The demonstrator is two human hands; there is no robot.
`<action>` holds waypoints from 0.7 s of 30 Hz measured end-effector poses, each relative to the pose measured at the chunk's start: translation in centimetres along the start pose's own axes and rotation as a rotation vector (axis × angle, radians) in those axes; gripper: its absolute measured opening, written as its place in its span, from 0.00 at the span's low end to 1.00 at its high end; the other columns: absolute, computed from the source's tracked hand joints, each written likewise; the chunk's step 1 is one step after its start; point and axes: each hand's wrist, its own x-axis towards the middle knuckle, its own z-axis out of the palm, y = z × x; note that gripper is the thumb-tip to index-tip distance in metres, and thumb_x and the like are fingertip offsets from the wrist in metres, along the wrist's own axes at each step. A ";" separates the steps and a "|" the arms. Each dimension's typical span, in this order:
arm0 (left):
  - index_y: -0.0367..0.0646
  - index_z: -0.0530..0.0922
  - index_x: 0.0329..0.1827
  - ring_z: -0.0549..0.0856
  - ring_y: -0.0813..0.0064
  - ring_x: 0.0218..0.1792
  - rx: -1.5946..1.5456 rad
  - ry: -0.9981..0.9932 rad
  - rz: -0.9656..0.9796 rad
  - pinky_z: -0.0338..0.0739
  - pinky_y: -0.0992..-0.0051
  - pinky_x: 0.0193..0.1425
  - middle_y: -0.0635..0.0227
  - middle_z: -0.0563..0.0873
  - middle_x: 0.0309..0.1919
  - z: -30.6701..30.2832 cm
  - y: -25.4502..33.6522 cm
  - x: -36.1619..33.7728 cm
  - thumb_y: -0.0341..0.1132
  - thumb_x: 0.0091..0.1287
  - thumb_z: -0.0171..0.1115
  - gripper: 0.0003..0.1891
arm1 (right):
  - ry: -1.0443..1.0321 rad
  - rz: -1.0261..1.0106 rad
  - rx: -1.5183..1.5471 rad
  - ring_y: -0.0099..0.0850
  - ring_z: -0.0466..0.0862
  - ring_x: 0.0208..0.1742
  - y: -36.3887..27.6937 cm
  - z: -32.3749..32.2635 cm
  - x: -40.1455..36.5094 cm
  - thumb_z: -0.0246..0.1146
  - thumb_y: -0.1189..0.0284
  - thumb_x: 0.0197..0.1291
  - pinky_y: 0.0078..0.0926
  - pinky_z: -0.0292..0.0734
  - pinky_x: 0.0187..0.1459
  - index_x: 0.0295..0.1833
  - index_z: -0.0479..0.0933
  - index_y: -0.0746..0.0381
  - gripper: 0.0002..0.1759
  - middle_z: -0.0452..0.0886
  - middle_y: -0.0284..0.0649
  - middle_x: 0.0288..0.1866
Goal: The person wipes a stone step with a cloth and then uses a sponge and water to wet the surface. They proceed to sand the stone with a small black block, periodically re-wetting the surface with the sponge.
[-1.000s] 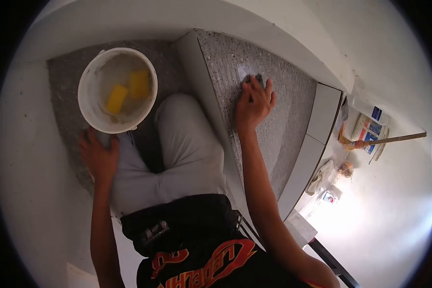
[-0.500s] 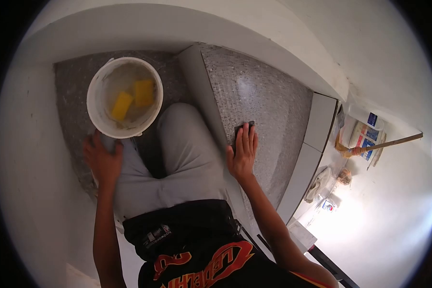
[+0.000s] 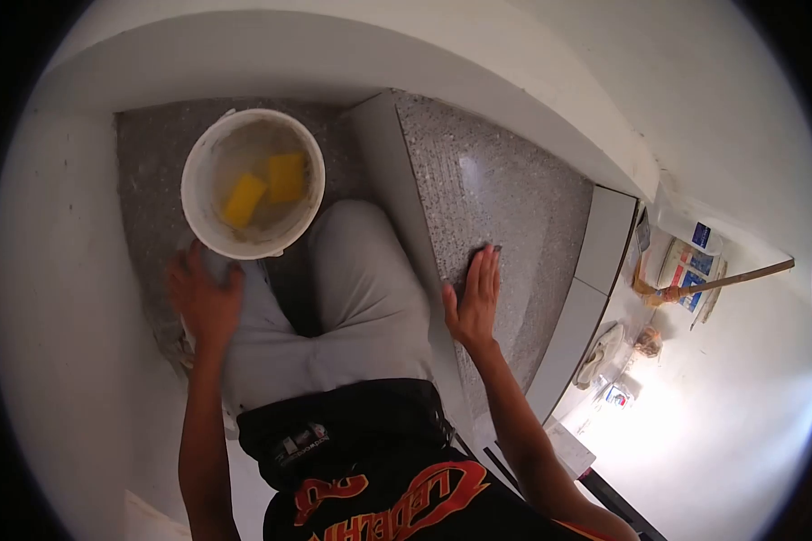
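My right hand (image 3: 475,302) lies on the wet, speckled grey step surface (image 3: 514,180), fingers stretched forward and thumb apart. Beneath its fingers is a small dark pad (image 3: 497,250), of which only a bit shows past the fingertips. My left hand (image 3: 205,302) is open, fingers spread, over my left leg and close below a white bucket (image 3: 192,185). Two yellow sponges (image 3: 244,200) (image 3: 286,178) sit in the cloudy water in that bucket. The bucket stands on the dark floor in front of my knees.
A curved pale wall (image 3: 271,50) closes off the front, and another wall (image 3: 63,243) rises at my left. Grey tiles (image 3: 604,239) edge the step at right. Beyond them are a wooden-handled brush (image 3: 731,278), a labelled container (image 3: 692,270) and a pale shoe-like item (image 3: 600,353).
My right hand has slid back toward me over the step, and the dark pad is now mostly covered. The view has shifted slightly. My left hand stays by the bucket.
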 end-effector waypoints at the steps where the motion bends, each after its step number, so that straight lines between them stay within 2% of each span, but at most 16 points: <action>1: 0.42 0.62 0.65 0.64 0.48 0.64 0.003 0.013 0.018 0.59 0.53 0.66 0.46 0.63 0.62 0.2 0.0 -0.1 0.45 0.56 0.62 0.35 | 0.094 0.101 -0.001 0.58 0.46 0.75 -0.7 0.2 0.2 0.56 0.57 0.62 0.51 0.42 0.71 0.72 0.47 0.72 0.43 0.49 0.59 0.74; 3: 0.42 0.62 0.66 0.64 0.47 0.64 0.011 0.006 0.016 0.59 0.53 0.66 0.45 0.63 0.62 0.5 0.0 -0.1 0.45 0.56 0.63 0.35 | 0.234 0.082 0.030 0.58 0.45 0.75 -2.7 1.8 4.6 0.56 0.57 0.62 0.52 0.41 0.71 0.72 0.47 0.73 0.43 0.48 0.59 0.74; 5: 0.42 0.62 0.66 0.63 0.47 0.65 0.016 0.011 0.029 0.59 0.52 0.66 0.45 0.63 0.62 0.6 0.1 0.1 0.45 0.56 0.63 0.35 | 0.160 -0.123 0.071 0.58 0.46 0.75 -6.2 1.2 8.4 0.56 0.54 0.62 0.51 0.41 0.71 0.70 0.49 0.75 0.44 0.48 0.61 0.74; 6: 0.42 0.62 0.66 0.63 0.46 0.65 0.013 0.012 0.043 0.59 0.52 0.66 0.45 0.63 0.62 0.5 -0.3 0.2 0.44 0.56 0.63 0.35 | 0.165 -0.105 0.071 0.58 0.46 0.75 -5.0 0.9 9.2 0.56 0.54 0.62 0.51 0.41 0.71 0.70 0.49 0.75 0.44 0.48 0.61 0.74; 8: 0.42 0.62 0.66 0.63 0.46 0.65 0.000 0.036 0.047 0.59 0.52 0.67 0.45 0.63 0.62 0.3 -1.2 0.6 0.44 0.56 0.63 0.35 | 0.144 0.068 0.003 0.57 0.48 0.75 -1.9 0.3 11.9 0.55 0.51 0.61 0.51 0.42 0.71 0.70 0.51 0.75 0.45 0.50 0.61 0.73; 9: 0.43 0.62 0.66 0.63 0.46 0.65 -0.036 0.040 0.048 0.59 0.52 0.67 0.44 0.63 0.62 0.5 -1.5 0.4 0.44 0.56 0.63 0.35 | 0.240 0.199 0.029 0.55 0.48 0.75 -1.3 0.8 13.3 0.55 0.50 0.61 0.49 0.43 0.71 0.70 0.51 0.75 0.46 0.50 0.60 0.73; 10: 0.43 0.62 0.66 0.64 0.45 0.64 -0.070 0.036 0.062 0.59 0.53 0.67 0.44 0.63 0.62 0.6 -1.3 0.4 0.44 0.56 0.63 0.35 | 0.246 0.199 0.022 0.55 0.48 0.75 -2.5 0.3 13.6 0.55 0.50 0.61 0.49 0.43 0.71 0.70 0.51 0.75 0.46 0.50 0.60 0.73; 12: 0.43 0.63 0.66 0.64 0.45 0.64 -0.055 0.057 0.082 0.59 0.53 0.66 0.44 0.63 0.62 0.7 -0.8 0.6 0.44 0.56 0.62 0.34 | 0.134 -0.216 0.022 0.56 0.48 0.75 -4.9 0.0 13.4 0.55 0.49 0.61 0.50 0.43 0.71 0.70 0.51 0.74 0.46 0.50 0.60 0.74; 13: 0.44 0.63 0.65 0.65 0.45 0.63 -0.026 0.068 0.080 0.60 0.53 0.66 0.44 0.64 0.61 0.6 -1.1 -0.1 0.44 0.56 0.62 0.34 | 0.094 -0.117 -0.052 0.57 0.48 0.75 -3.7 0.3 13.9 0.56 0.47 0.59 0.51 0.43 0.71 0.71 0.51 0.73 0.47 0.49 0.60 0.74; 14: 0.44 0.63 0.65 0.65 0.45 0.63 -0.024 0.065 0.071 0.60 0.53 0.66 0.44 0.64 0.61 0.6 -1.4 -0.3 0.44 0.56 0.62 0.34 | 0.087 -0.123 -0.049 0.57 0.48 0.75 -4.4 1.0 13.8 0.56 0.47 0.59 0.51 0.43 0.71 0.71 0.51 0.73 0.47 0.49 0.60 0.74; 16: 0.46 0.63 0.65 0.66 0.46 0.62 -0.025 0.061 0.070 0.61 0.53 0.65 0.45 0.64 0.62 0.8 -1.1 0.3 0.45 0.56 0.62 0.33 | 0.220 -0.183 0.054 0.57 0.48 0.75 -6.2 1.7 14.3 0.56 0.48 0.59 0.52 0.43 0.71 0.71 0.52 0.72 0.47 0.50 0.59 0.74; 17: 0.46 0.63 0.65 0.66 0.46 0.62 -0.025 0.057 0.077 0.61 0.53 0.65 0.45 0.64 0.62 0.8 -1.0 0.4 0.45 0.56 0.62 0.33 | 0.191 -0.230 0.031 0.57 0.48 0.74 -5.7 1.4 14.3 0.56 0.48 0.59 0.53 0.42 0.71 0.71 0.52 0.72 0.46 0.50 0.59 0.74; 21: 0.47 0.62 0.66 0.65 0.47 0.63 -0.042 0.011 0.028 0.60 0.53 0.65 0.46 0.63 0.62 0.3 -0.9 0.2 0.46 0.56 0.62 0.34 | 0.239 -0.101 0.030 0.55 0.50 0.75 -5.8 1.2 15.4 0.55 0.50 0.61 0.53 0.42 0.71 0.70 0.54 0.73 0.44 0.50 0.57 0.74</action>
